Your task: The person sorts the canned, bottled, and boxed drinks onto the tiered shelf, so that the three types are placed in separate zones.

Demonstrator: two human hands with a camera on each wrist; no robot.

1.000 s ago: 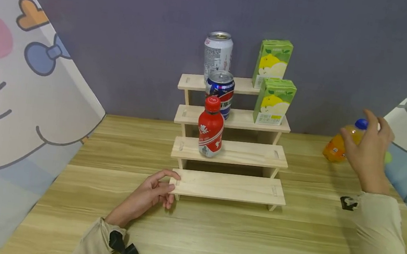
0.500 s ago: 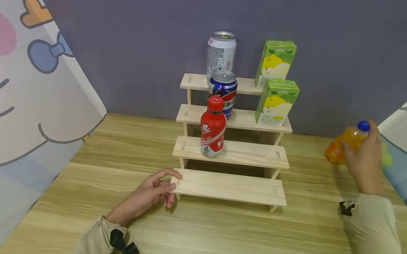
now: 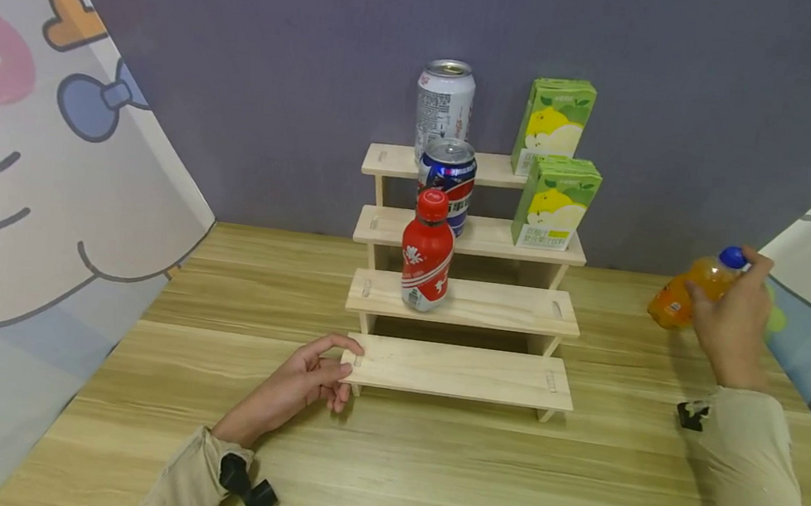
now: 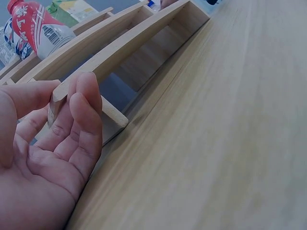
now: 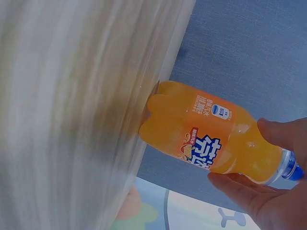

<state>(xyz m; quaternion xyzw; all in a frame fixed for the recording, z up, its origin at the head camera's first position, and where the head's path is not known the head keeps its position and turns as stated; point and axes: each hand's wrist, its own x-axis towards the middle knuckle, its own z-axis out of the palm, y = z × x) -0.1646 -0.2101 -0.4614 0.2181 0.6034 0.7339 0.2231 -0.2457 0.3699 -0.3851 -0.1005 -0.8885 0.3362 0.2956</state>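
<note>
My left hand (image 3: 300, 383) pinches the left end of the lowest step of a four-tier wooden stand (image 3: 459, 372); the left wrist view shows thumb and fingers on either side of the board's end. At the far right, my right hand (image 3: 735, 328) grips an orange soda bottle (image 5: 206, 134) with a blue cap (image 3: 733, 258) around its upper part. The bottle leans, and its base is at the tabletop. A red bottle (image 3: 427, 255) stands on the second step from the bottom. Behind it is a blue can (image 3: 458, 188), partly hidden.
A white can (image 3: 442, 111) and a green juice carton (image 3: 555, 124) stand on the top step. Another green carton (image 3: 557, 203) is on the step below. A grey wall (image 3: 281, 89) rises behind the wooden table (image 3: 425, 472); cartoon-printed panels (image 3: 46, 179) flank both sides.
My right hand has come down from beside the orange soda bottle and taken hold of its upper part. The bottle now leans further to the right. My left hand keeps its place on the stand.
</note>
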